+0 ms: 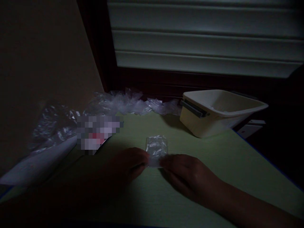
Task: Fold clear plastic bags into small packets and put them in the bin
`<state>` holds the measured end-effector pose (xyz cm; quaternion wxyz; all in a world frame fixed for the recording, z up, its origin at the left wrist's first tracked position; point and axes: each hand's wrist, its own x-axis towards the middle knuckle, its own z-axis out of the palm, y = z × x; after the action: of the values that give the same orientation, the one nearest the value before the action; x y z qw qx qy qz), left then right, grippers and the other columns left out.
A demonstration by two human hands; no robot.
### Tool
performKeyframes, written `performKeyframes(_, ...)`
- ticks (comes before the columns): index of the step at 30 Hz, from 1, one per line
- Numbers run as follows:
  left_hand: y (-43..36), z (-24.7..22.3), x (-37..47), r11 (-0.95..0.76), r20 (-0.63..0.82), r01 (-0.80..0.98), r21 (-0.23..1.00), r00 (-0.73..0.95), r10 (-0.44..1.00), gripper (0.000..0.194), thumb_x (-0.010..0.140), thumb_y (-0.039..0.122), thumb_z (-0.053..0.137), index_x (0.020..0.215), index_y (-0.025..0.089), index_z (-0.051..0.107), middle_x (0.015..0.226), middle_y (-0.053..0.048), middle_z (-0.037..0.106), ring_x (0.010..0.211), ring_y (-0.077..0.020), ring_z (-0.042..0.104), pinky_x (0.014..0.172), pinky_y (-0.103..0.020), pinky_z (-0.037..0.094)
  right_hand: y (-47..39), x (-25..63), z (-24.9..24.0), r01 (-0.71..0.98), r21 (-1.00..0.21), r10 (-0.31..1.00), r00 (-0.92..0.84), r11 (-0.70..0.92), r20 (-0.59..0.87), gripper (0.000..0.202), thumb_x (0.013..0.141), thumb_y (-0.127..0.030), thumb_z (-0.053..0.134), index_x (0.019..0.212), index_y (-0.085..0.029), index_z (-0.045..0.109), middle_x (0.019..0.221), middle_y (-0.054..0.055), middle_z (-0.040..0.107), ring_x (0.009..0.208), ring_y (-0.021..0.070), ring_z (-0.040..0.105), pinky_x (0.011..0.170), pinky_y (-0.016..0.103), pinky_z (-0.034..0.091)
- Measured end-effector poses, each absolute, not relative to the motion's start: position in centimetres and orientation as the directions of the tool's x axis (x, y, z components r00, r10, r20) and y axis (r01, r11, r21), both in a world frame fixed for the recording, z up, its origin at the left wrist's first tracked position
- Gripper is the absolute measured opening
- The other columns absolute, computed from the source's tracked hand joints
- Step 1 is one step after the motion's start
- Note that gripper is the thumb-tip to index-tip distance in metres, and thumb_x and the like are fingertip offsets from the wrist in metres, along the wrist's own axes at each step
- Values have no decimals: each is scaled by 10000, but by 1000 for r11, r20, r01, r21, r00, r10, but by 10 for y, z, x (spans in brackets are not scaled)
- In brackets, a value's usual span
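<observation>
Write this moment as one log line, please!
small clear plastic bag: between hands; left hand: at left edge; right hand: at right edge; cream bin: on green tabletop

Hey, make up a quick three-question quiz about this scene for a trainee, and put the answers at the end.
1. True or false: the left hand and the right hand are both at the clear plastic packet.
2. Where on the table is the cream tub? A) near left corner; B) far right part; C) middle, between the hands.
3. What lies along the table's far edge, to the left of the tub?

Key:
1. True; their fingers are at its near end, one hand on each side.
2. B.
3. Crumpled clear plastic.
</observation>
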<state>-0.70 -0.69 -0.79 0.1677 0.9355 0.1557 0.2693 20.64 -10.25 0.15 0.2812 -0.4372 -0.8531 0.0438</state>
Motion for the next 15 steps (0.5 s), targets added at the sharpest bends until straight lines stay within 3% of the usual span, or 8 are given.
performKeyframes(5, -6, -1, -8, -895, 401, 228, 383, 832, 383, 262, 950, 176, 366, 930, 162, 627, 954, -45, 666, 891, -149, 606, 835, -263, 487, -104, 207, 2, 750, -345, 813, -435, 565, 387, 151, 913, -211, 484, 965, -141, 607, 879, 100, 669, 804, 199, 621, 720, 330, 508)
performKeyframes(10, -6, 1, -8, -878, 355, 256, 403, 841, 408, 208, 932, 137, 410, 939, 158, 617, 935, -29, 650, 873, -132, 588, 816, -247, 470, -101, 207, 0, 763, -347, 824, -414, 546, 386, 206, 918, -140, 414, 957, -125, 616, 840, 99, 662, 751, 187, 599, 688, 323, 505)
performKeyframes(15, -8, 6, -4, -856, 336, 208, 473, 856, 394, 179, 909, 141, 441, 860, 153, 613, 901, -32, 640, 847, -130, 574, 786, -250, 469, -102, 206, 5, 738, -439, 850, -367, 513, 377, 223, 927, -183, 420, 961, -134, 635, 810, 79, 658, 730, 164, 595, 643, 284, 485)
